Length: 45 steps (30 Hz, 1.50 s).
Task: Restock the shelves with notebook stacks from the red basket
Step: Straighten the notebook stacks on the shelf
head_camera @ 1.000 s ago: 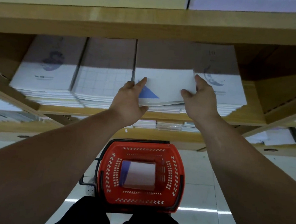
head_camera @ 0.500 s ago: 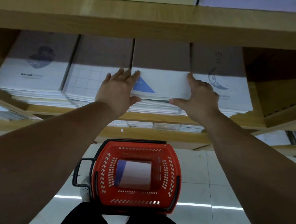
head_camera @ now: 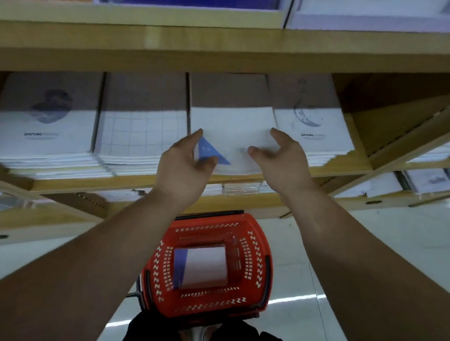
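Note:
A stack of white notebooks with a blue triangle on the cover (head_camera: 231, 133) lies on the wooden shelf (head_camera: 351, 171), third pile from the left. My left hand (head_camera: 184, 167) hovers at the stack's front left corner, fingers relaxed, holding nothing. My right hand (head_camera: 283, 158) is at the front right corner, fingers spread, just off the cover. The red basket (head_camera: 256, 241) stands on the floor below between my arms, with a white and blue notebook stack (head_camera: 201, 267) inside.
Three other notebook piles share the shelf: a whale cover (head_camera: 43, 120), a grid cover (head_camera: 141, 130) and a moon cover (head_camera: 312, 128). The shelf above (head_camera: 227, 50) overhangs closely. Lower shelves hold more stock. Glossy tiled floor (head_camera: 399, 249) lies to the right.
Both hands pushed the blue-triangle stack back onto the shelf, then let go and drew back a little from its front corners. The view tilted upward.

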Motion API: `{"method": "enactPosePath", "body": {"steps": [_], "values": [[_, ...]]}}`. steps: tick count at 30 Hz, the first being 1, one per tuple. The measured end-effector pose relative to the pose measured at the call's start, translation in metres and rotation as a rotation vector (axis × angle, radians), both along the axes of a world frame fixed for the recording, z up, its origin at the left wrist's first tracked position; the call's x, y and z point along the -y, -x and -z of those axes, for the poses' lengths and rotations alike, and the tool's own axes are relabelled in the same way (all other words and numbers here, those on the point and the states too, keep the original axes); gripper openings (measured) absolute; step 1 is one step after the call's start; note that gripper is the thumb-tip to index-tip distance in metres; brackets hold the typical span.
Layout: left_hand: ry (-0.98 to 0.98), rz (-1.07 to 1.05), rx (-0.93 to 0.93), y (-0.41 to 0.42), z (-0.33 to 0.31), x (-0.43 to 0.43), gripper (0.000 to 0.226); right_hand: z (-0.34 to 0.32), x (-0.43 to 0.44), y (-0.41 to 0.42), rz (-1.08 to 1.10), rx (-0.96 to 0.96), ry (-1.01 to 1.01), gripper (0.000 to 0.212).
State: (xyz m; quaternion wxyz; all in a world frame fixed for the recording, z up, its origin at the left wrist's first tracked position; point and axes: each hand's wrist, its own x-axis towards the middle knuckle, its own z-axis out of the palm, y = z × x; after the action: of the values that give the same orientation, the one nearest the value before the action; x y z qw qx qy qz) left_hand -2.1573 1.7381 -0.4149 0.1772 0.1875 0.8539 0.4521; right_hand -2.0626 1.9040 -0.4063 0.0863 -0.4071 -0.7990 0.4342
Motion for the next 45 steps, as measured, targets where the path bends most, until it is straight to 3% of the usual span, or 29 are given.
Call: {"method": "enactPosePath", "body": {"steps": [3, 7, 10, 11, 16, 21, 27, 29, 31, 35, 38, 45], "values": [[-0.029, 0.021, 0.041, -0.007, 0.001, 0.013, 0.059, -0.008, 0.015, -0.013, 0.154, 0.003, 0.002, 0.060], [-0.023, 0.040, 0.050, -0.012, -0.001, 0.020, 0.060, -0.018, 0.021, -0.018, 0.353, -0.018, 0.230, 0.068], [-0.062, 0.014, 0.066, -0.018, -0.006, 0.024, 0.059, -0.025, 0.019, -0.026, 0.350, -0.075, 0.381, 0.025], [-0.077, 0.005, 0.072, -0.021, -0.008, 0.024, 0.059, -0.026, 0.016, -0.029, 0.321, -0.101, 0.394, 0.020], [-0.142, -0.046, 0.064, -0.043, -0.015, -0.005, 0.055, -0.028, -0.016, -0.045, 0.205, -0.220, 0.322, 0.038], [-0.127, -0.046, 0.011, -0.069, -0.020, -0.081, 0.054, -0.022, -0.088, -0.071, 0.156, -0.265, 0.234, 0.040], [0.130, 0.089, -0.152, -0.071, -0.012, -0.163, 0.052, -0.006, -0.178, -0.079, 0.061, -0.219, 0.160, 0.050], [0.338, 0.192, -0.306, -0.066, -0.006, -0.172, 0.064, 0.002, -0.195, -0.074, 0.015, -0.182, 0.122, 0.060], [0.541, 0.297, -0.449, -0.061, -0.001, -0.171, 0.087, 0.011, -0.205, -0.069, -0.040, -0.136, 0.081, 0.056], [0.836, 0.463, -0.509, -0.040, 0.009, -0.158, 0.099, 0.026, -0.206, -0.065, -0.059, -0.102, 0.082, 0.065], [0.864, 0.502, -0.455, -0.025, 0.018, -0.151, 0.098, 0.038, -0.203, -0.063, -0.046, -0.110, 0.063, 0.076], [0.839, 0.483, -0.502, -0.001, 0.040, -0.146, 0.084, 0.052, -0.202, -0.066, 0.023, -0.073, 0.069, 0.052]]}}
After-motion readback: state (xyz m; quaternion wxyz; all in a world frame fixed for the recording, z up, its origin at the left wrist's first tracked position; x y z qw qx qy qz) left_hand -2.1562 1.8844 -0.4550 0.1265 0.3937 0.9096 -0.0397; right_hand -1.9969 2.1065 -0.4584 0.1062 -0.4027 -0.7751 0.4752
